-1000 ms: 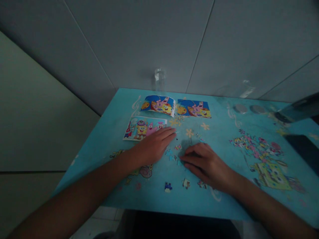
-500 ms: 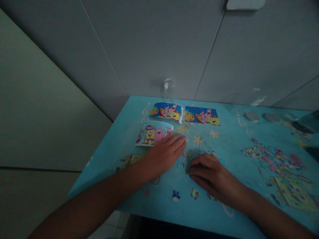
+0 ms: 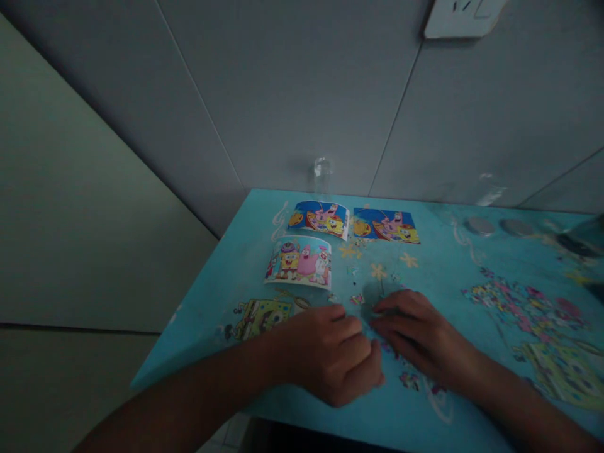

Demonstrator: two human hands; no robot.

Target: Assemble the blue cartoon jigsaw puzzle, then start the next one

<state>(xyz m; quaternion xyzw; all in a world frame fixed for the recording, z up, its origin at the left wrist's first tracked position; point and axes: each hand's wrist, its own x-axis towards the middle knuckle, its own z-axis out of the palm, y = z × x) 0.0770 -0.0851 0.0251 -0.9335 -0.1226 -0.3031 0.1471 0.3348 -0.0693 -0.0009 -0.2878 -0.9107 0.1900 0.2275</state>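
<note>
Left hand curled, fingers closed loosely, contents hidden, just below the cartoon picture card. Tiny multicoloured puzzle pieces scattered right of that card on the turquoise tabletop. Right hand flat over them, fingers extended.

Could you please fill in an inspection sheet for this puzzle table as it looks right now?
Surface: turquoise table printed with cartoon figures, set against a grey tiled wall.
Job's things: small puzzle pieces scattered by the hands; more beside the right wrist.
Clutter: three cartoon picture cards, one near and two behind; a clear glass at the wall; two round lids.
Grips: left hand curled loosely, fingertips by the right hand, which lies flat on the pieces; whether either holds a piece cannot be told.
Cables: nothing seen.
Surroundings: wall socket above; dim light.
</note>
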